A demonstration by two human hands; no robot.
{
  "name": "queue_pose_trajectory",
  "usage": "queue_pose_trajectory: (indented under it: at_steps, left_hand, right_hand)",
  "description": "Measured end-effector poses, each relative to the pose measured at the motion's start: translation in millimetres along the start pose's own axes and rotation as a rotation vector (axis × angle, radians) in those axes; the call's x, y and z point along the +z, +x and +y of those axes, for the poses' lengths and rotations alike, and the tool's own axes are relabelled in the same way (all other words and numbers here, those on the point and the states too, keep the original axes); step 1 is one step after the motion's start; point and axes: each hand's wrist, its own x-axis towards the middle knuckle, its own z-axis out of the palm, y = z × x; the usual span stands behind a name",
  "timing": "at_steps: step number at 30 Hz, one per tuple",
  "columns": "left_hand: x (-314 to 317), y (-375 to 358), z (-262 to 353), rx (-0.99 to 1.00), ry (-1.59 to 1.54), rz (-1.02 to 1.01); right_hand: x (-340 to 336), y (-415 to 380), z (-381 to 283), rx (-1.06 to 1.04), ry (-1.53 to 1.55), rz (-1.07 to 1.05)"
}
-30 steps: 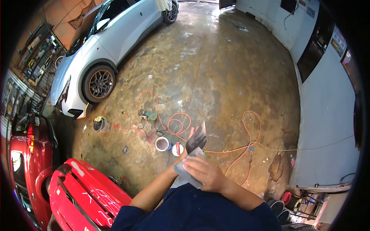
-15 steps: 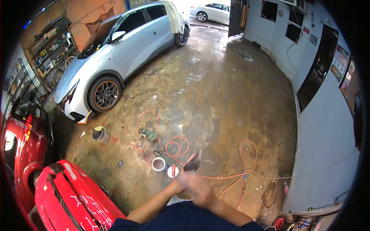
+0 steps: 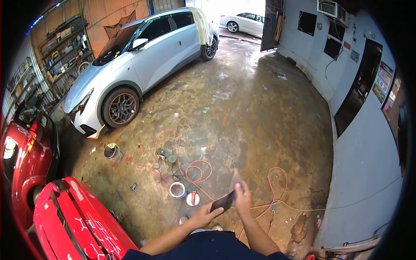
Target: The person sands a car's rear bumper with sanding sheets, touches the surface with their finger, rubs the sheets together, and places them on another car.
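Observation:
My left hand (image 3: 203, 216) grips the lower left end of a dark, flat sheet (image 3: 223, 202) that looks like sandpaper, its thumb on top. At the sheet's other end, my right hand (image 3: 243, 200) is closed with the fingertips by its edge. A blurred, pale pinkish flap (image 3: 236, 177) sticks up beyond the right fingers. Just past my hands on the floor stand an open tub (image 3: 177, 189) with a greyish-pink inside and a white lid (image 3: 193, 200) with a red-handled tool (image 3: 193, 196) on it.
An orange hose (image 3: 203, 162) loops across the stained floor around a green power tool (image 3: 168, 155). A bucket (image 3: 113, 153) with a yellow cloth stands farther left. A red car bumper (image 3: 78, 221) lies at lower left; a silver car (image 3: 151, 52) is parked behind.
My hands were together in a blur with the sheet pointing up; now they are apart, one at each end of the sheet. The view has tilted slightly upward.

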Motion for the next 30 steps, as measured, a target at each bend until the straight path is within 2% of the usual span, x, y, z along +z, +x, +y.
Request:
queue_pose_trajectory:
  at_steps: [1, 3, 4, 6, 8, 10, 12, 13, 14, 15, 16, 17, 20, 21, 23, 24, 26, 28, 30]
  left_hand:
    - [-8.0, -1.5, -5.0, -0.129, -0.037, 0.033]
    - [-25.2, 2.6, 3.4, -0.311, -0.201, 0.112]
    - [-24.9, 6.1, -2.6, -0.213, -0.141, 0.253]
    - [-20.5, 20.9, -27.9, -0.016, -0.02, 0.527]
    - [-9.5, 24.5, -42.7, 0.056, 0.108, 0.469]
    - [-5.2, 22.9, -42.6, 0.155, 0.228, 0.238]
    - [-2.9, 19.2, -37.2, 0.088, 0.173, 0.098]
    - [-0.5, 16.7, -30.9, 0.05, 0.144, 0.026]
    - [2.8, 14.2, -22.0, 0.012, 0.111, -0.044]
    - [2.3, 16.3, 7.2, 0.011, 0.17, -0.196]
    - [2.9, 14.3, 5.1, 0.012, 0.194, -0.164]
    - [2.7, 13.1, 2.6, 0.012, 0.22, -0.134]
    - [2.6, 9.9, -9.5, 0.01, 0.296, -0.046]
    - [1.7, 10.0, -13.7, 0.011, 0.323, -0.021]
    - [1.1, 12.7, -26.4, 0.085, 0.318, 0.067]
    - [0.7, 12.1, -25.8, -0.012, 0.21, 0.07]
    - [-12.2, 13.9, -14.7, -0.213, 0.011, 0.067]
    - [-15.0, 8.2, -14.5, -0.206, 0.069, 0.069]
    - [-10.7, 4.6, -21.5, 0.035, 0.384, 0.054]
  right_hand:
    - [-3.7, 3.2, -0.9, 0.136, 0.17, 0.045]
    - [-3.4, -9.8, -13.9, 0.119, 0.333, 0.074]
    - [-2.4, -20.6, -20.6, 0.114, 0.413, 0.089]
    - [9.3, -45.8, -21.7, 0.036, 0.327, -0.006]
    - [24.6, -67.2, -22.4, -0.095, 0.246, -0.07]
    - [21.1, -63.6, -16.8, -0.126, 0.185, -0.143]
    - [14.6, -49.1, -24.8, -0.149, 0.107, -0.186]
    - [9.2, -41.1, -27.9, -0.037, 0.16, -0.238]
    - [4.8, -39.2, -31.4, -0.173, 0.013, -0.301]
    - [1.0, -38.7, -36.1, -0.307, -0.135, -0.367]
    - [0.1, -39.8, -42.0, -0.442, -0.282, -0.433]
    - [4.2, -46.2, -53.8, -0.755, -0.448, -0.546]
    - [9.1, -52.4, -46.9, -0.96, -0.602, -0.543]
    - [8.1, -37.5, -45.2, -0.859, -0.553, -0.441]
    - [8.9, -30.4, -38.7, -0.761, -0.582, -0.386]
    - [7.9, -30.8, -36.4, -0.711, -0.596, -0.365]
    - [14.7, -49.7, -44.6, -0.848, -0.604, -0.428]
    - [16.7, -61.2, -42.0, -0.89, -0.638, -0.453]
    - [15.1, -39.9, -39.1, -0.814, -0.629, -0.404]
